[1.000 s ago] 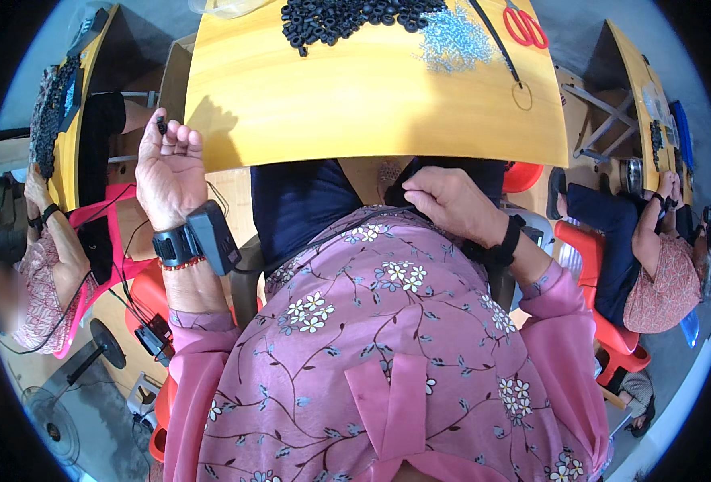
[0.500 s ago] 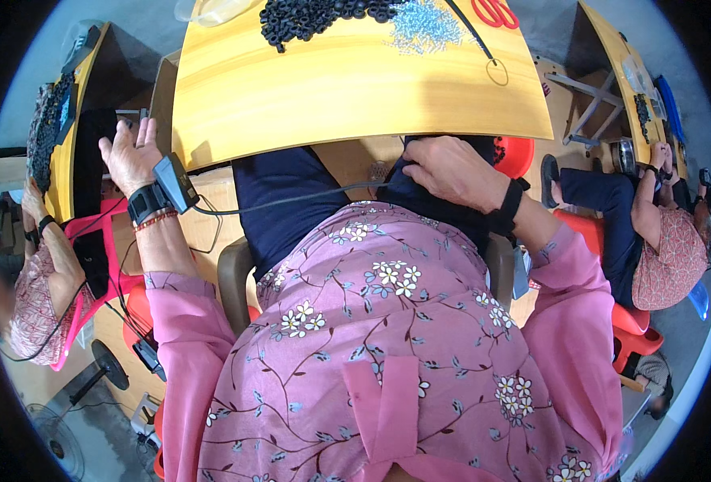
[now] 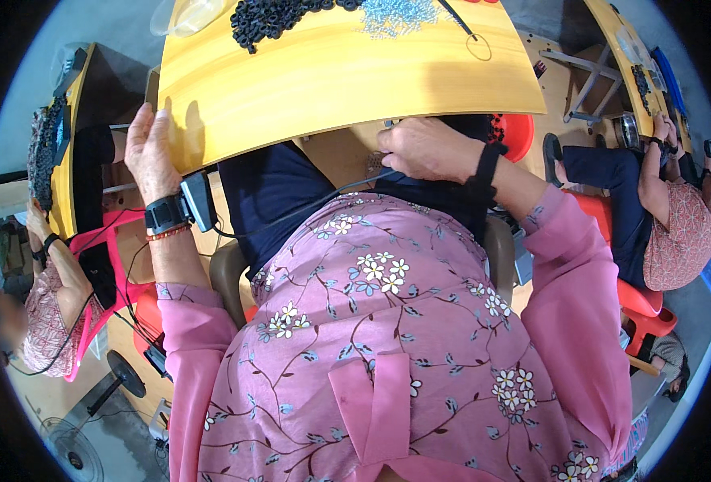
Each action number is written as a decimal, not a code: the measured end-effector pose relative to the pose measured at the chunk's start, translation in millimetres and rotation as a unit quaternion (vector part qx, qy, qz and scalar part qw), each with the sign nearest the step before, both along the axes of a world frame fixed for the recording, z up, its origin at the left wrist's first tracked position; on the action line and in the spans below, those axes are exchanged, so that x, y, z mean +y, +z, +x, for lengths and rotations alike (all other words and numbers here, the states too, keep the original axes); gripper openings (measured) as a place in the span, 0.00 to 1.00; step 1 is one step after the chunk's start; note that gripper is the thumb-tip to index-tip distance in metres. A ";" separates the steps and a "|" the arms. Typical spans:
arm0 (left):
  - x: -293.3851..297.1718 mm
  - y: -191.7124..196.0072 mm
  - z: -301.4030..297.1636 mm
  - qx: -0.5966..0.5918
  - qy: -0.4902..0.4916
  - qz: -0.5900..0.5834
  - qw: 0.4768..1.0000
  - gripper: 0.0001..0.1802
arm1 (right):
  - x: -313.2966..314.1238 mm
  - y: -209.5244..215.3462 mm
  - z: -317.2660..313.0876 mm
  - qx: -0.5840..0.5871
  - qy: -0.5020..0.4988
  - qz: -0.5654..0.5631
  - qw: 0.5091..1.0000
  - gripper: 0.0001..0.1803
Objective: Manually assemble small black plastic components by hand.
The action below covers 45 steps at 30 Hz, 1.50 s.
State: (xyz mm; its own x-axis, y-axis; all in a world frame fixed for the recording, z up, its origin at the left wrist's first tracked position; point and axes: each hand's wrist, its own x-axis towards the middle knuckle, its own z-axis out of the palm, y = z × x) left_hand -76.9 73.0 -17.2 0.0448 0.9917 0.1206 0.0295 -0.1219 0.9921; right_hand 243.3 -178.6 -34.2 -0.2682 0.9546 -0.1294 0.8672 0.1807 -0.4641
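My left hand [image 3: 153,157] is raised at the left edge of the yellow wooden table [image 3: 347,88], fingers stretched out and slightly apart, against or just beside the edge. A black band with a small grey box [image 3: 200,201] is on that wrist, above a red beaded bracelet [image 3: 168,233]. A thin dark cable [image 3: 307,217] runs from the box across my lap toward my right hand. My right hand [image 3: 429,150], with a black wristband [image 3: 485,173], is curled closed just under the table's front edge. Whatever its fingers hold is hidden.
On the table are black rings [image 3: 267,24], pale blue beads [image 3: 399,16], a clear plastic container [image 3: 194,16] and a black stick with a wire loop [image 3: 478,48]. A red bowl [image 3: 518,136] of dark pieces sits under the right corner. Co-workers sit at tables on both sides.
My left hand has moved from an open, palm-up pose to the table's left edge. My right hand has shifted slightly left and up. The table appears slightly further left and higher.
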 end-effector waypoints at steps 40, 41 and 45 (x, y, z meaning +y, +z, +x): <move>3.8 21.9 109.2 0.308 -0.161 0.163 0.923 0.13 | 31.0 58.5 7.1 0.229 -0.141 0.138 0.953 0.04; 3.2 22.5 111.4 0.329 -0.163 0.172 0.914 0.13 | 30.2 56.5 7.2 0.231 -0.141 0.142 0.952 0.04; 2.4 24.6 113.4 0.351 -0.166 0.164 0.907 0.11 | 26.4 58.0 7.3 0.224 -0.143 0.160 0.951 0.04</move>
